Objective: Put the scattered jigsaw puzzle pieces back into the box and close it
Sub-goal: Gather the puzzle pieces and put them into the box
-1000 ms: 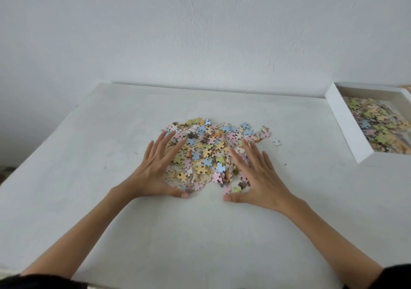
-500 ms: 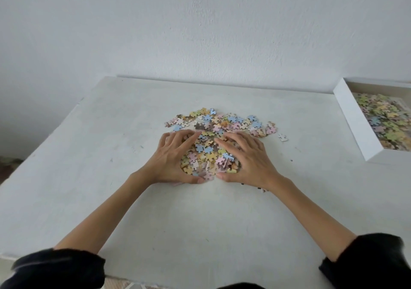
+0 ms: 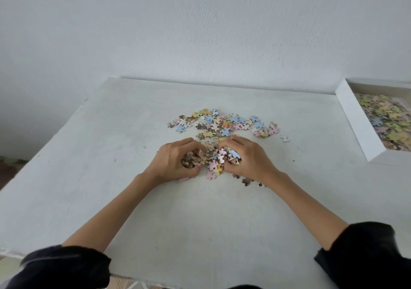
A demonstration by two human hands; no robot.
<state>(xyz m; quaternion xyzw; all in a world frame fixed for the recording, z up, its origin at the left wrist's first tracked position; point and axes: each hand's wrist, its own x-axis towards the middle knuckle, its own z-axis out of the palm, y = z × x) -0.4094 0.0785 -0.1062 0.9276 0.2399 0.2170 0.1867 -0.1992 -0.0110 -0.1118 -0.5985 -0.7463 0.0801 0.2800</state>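
A heap of small pastel jigsaw pieces (image 3: 224,123) lies on the white table (image 3: 93,155), at its middle. My left hand (image 3: 173,161) and my right hand (image 3: 251,158) meet just in front of the heap, fingers curled, and together they grip a bunch of pieces (image 3: 213,158) between them. A few brown pieces (image 3: 245,181) lie under my right wrist. The open white box (image 3: 355,119) stands at the table's right edge, with many pieces inside it; its right side is cut off by the frame.
One stray piece (image 3: 285,138) lies alone to the right of the heap. A white wall runs behind the table's far edge. The table's left edge drops to a dark floor. No lid is in view.
My hands, flat and apart on the pile a second ago, have swept together and curled round a bunch of pieces, dragging it nearer to me. The far pieces stayed in place.
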